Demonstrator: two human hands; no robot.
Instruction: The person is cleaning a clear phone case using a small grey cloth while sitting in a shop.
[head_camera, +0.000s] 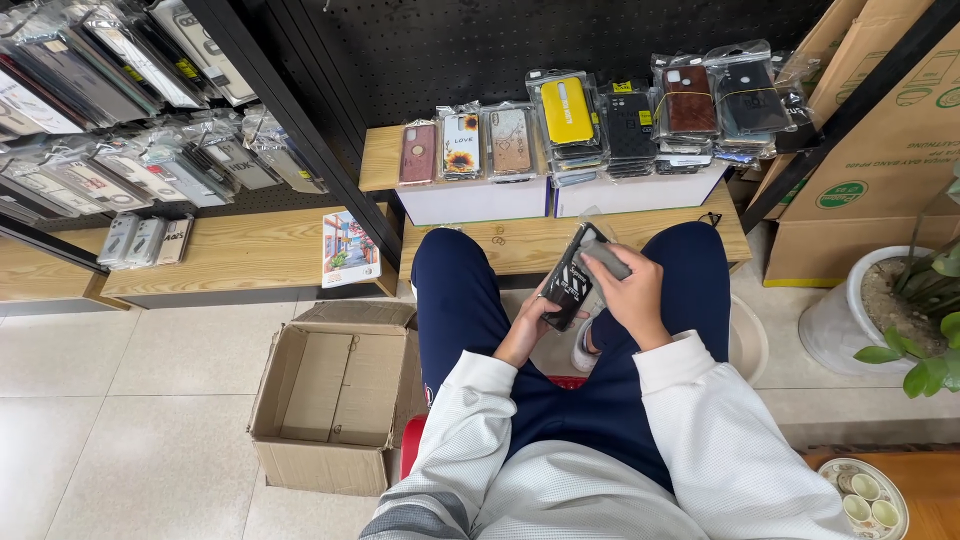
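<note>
I sit with both hands between my knees. My left hand (527, 326) grips the lower end of a black phone case with white markings (570, 285), in a clear sleeve. My right hand (633, 297) presses a grey cloth (606, 259) onto the upper end of that case. My legs in dark blue trousers spread to either side, and white sleeves cover both forearms.
An open cardboard box (335, 402) stands on the tiled floor at my left. Stacks of bagged phone cases (630, 115) lie on white boxes on a low wooden shelf (520, 243) ahead. More cases hang at upper left. A potted plant (880, 310) and cartons stand at right.
</note>
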